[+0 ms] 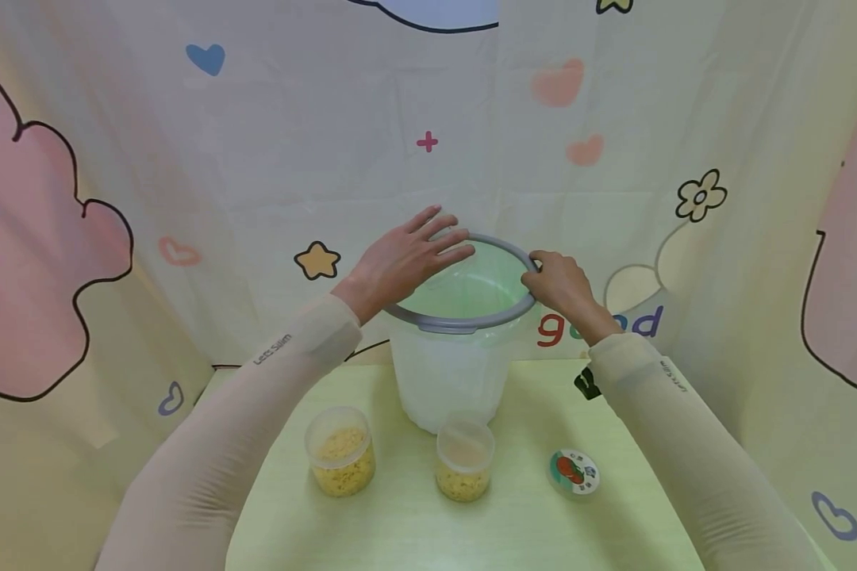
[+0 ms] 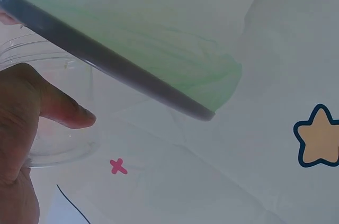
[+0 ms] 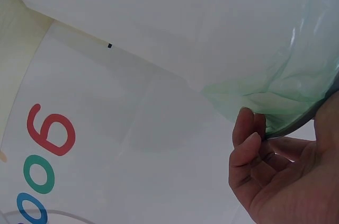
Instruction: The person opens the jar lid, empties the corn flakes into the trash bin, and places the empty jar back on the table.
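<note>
A white bin (image 1: 450,373) with a grey rim ring and a pale green bag (image 1: 464,289) inside stands at the table's back. My left hand (image 1: 417,258) is over the bin's left side, fingers spread in the head view. In the left wrist view its thumb lies along a clear plastic jar (image 2: 69,97), which it holds mouth down by the grey rim (image 2: 122,70); the jar is hidden in the head view. My right hand (image 1: 560,281) grips the rim's right side, fingertips at the bag's edge (image 3: 286,102).
Two clear tubs, a left one (image 1: 343,468) and a middle one (image 1: 464,480), hold yellowish bits in front of the bin. A round tub with a printed lid (image 1: 574,472) sits to the right. A patterned cloth (image 1: 257,159) hangs behind the pale green table (image 1: 400,539).
</note>
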The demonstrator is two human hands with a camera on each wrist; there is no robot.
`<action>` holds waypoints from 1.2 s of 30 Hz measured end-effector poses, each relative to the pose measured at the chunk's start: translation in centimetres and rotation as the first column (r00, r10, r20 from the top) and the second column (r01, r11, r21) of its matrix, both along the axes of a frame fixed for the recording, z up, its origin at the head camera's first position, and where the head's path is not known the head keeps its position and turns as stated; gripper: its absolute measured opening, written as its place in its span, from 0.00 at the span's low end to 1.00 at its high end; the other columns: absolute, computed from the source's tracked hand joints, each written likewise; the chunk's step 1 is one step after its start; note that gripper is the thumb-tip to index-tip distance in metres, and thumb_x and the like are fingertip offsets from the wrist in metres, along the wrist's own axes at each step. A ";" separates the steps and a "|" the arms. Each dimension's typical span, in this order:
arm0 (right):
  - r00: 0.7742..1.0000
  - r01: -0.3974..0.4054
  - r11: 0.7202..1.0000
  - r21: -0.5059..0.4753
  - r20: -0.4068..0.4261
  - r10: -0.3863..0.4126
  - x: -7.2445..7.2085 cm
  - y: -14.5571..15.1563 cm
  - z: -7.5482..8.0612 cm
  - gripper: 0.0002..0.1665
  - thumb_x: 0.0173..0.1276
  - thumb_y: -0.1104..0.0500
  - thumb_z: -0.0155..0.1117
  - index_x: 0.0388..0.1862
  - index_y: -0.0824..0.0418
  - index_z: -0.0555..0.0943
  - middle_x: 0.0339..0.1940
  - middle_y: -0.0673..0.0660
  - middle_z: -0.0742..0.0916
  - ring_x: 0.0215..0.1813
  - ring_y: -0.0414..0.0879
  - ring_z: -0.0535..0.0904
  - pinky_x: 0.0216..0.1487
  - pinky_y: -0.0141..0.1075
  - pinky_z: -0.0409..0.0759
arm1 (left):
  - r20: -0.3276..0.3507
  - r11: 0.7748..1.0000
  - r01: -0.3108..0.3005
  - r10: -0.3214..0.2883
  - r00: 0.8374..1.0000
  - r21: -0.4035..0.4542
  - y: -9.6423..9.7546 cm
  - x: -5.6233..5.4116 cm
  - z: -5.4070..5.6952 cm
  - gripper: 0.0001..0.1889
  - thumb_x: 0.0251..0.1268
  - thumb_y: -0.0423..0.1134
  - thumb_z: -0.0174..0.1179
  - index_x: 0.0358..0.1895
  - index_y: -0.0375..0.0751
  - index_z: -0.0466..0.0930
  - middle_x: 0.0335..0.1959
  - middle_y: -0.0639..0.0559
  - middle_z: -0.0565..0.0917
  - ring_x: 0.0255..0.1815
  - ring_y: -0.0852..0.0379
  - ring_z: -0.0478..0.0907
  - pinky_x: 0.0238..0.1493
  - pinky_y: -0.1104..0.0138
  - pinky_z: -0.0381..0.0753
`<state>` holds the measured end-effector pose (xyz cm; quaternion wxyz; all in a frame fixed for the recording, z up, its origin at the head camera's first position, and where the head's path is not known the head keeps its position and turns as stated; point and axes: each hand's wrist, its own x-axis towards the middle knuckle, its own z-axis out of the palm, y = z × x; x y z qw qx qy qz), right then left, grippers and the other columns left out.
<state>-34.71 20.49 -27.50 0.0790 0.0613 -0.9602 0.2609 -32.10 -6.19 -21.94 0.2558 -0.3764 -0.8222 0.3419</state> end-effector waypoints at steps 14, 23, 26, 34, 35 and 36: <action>1.000 -0.008 1.000 0.001 -0.006 0.008 0.0 0.1 0.0 0.33 0.67 0.57 0.47 0.70 0.66 0.67 0.48 0.68 0.85 0.30 0.50 0.78 0.27 0.33 0.70 | 0.046 0.979 0.031 -0.041 0.998 0.201 -0.6 0.3 -0.4 0.53 0.47 0.48 0.75 0.77 0.51 0.52 0.77 0.49 0.60 0.79 0.45 0.51 0.82 0.54 0.38; 1.000 -0.011 1.000 -0.002 -0.007 0.011 0.0 0.0 0.1 0.33 0.67 0.57 0.47 0.70 0.66 0.68 0.47 0.68 0.85 0.29 0.49 0.77 0.26 0.33 0.70 | 0.012 0.943 0.049 -0.056 0.998 0.328 -1.0 0.5 -0.5 0.48 0.51 0.39 0.68 0.77 0.47 0.52 0.76 0.47 0.60 0.77 0.46 0.52 0.82 0.54 0.39; 1.000 -0.011 1.000 -0.002 -0.012 0.011 0.0 0.0 0.1 0.33 0.66 0.57 0.48 0.70 0.66 0.68 0.46 0.67 0.85 0.28 0.49 0.76 0.26 0.33 0.69 | 0.012 0.934 0.043 -0.051 0.999 0.355 -1.0 0.7 -0.5 0.46 0.53 0.38 0.66 0.76 0.47 0.52 0.76 0.47 0.60 0.77 0.46 0.53 0.82 0.54 0.40; 1.000 -0.009 1.000 0.004 -0.022 0.009 0.2 0.0 -0.1 0.32 0.67 0.56 0.48 0.69 0.66 0.69 0.44 0.67 0.86 0.27 0.49 0.77 0.25 0.33 0.70 | 0.007 0.890 0.038 -0.046 0.999 0.454 -1.0 1.1 -0.8 0.45 0.52 0.38 0.64 0.76 0.47 0.52 0.75 0.47 0.60 0.76 0.45 0.53 0.82 0.54 0.43; 1.000 -0.006 1.000 0.002 -0.028 0.006 0.1 0.0 -0.1 0.32 0.67 0.56 0.48 0.69 0.66 0.69 0.44 0.67 0.86 0.28 0.49 0.77 0.26 0.33 0.70 | 0.001 0.882 0.045 -0.051 0.999 0.470 -0.9 1.1 -0.9 0.45 0.52 0.37 0.63 0.76 0.47 0.53 0.75 0.47 0.61 0.76 0.45 0.53 0.82 0.54 0.43; 0.999 -0.002 1.000 -0.002 -0.034 0.002 0.1 0.0 -0.1 0.31 0.67 0.56 0.49 0.69 0.65 0.70 0.44 0.66 0.86 0.27 0.49 0.77 0.25 0.34 0.70 | -0.004 0.872 0.052 -0.058 0.998 0.486 -0.9 1.1 -0.9 0.45 0.52 0.36 0.63 0.76 0.46 0.53 0.75 0.47 0.61 0.76 0.45 0.54 0.81 0.54 0.44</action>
